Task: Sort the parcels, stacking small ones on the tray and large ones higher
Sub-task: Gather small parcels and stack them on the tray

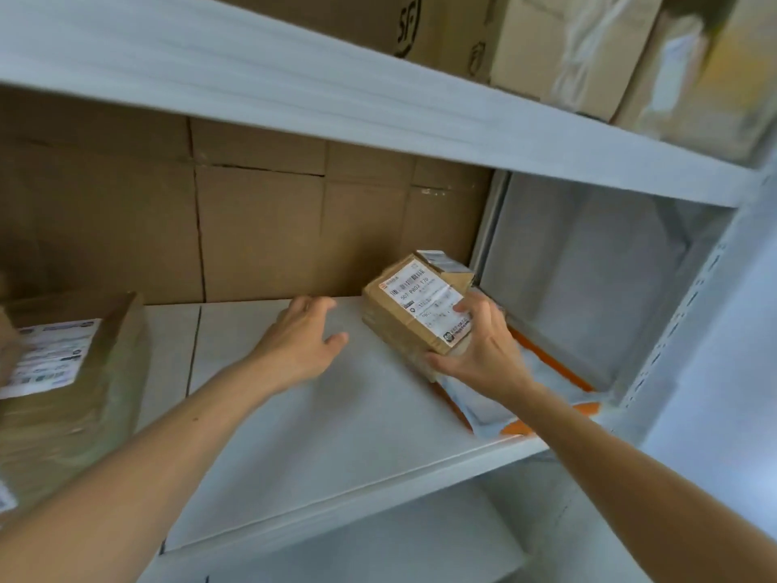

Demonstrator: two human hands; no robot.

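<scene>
A small brown cardboard parcel with a white shipping label is tilted at the right end of the middle shelf. My right hand grips its near right corner, fingers on the label and thumb under the edge. Beneath it lies a white and orange mailer bag. My left hand hovers over the white shelf board to the left of the parcel, fingers relaxed and holding nothing. A larger taped brown parcel with a label sits at the shelf's left end.
Flattened cardboard lines the back of the shelf. The upper shelf carries large boxes, one wrapped in tape. A perforated metal upright stands at the right. A lower shelf shows below.
</scene>
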